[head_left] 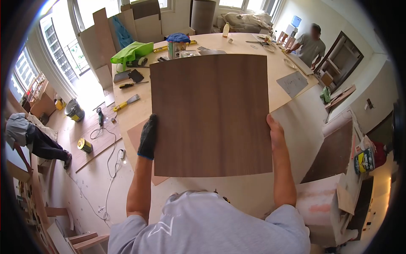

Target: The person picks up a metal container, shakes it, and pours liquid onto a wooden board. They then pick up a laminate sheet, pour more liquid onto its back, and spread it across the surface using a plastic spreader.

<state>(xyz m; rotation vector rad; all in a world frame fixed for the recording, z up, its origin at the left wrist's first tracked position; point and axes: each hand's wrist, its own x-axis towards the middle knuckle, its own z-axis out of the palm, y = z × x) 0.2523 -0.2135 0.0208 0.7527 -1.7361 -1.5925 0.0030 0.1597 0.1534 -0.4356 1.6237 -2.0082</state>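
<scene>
A dark brown wood-grain panel (211, 116), nearly square, is held up in front of my chest. My left hand (148, 137), in a dark glove, grips its left edge. On the right edge is my bare right hand (275, 130), its thumb on the near face; the other fingers are hidden behind the panel. Beyond lies a large pale wooden worktable (253, 40), partly covered from view by the panel. Left of the panel on the table are a yellow-handled scraper (126, 103), a screwdriver (133, 84) and a bright green cloth (132, 53).
A can (177, 48) topped with blue plastic and a bottle (226, 29) stand on the table. A grey sheet (292, 84) lies at its right. Co-workers are at right (311, 46) and left (36, 137). Cords (111, 169), a bucket (74, 110) and a tin (85, 145) occupy the floor.
</scene>
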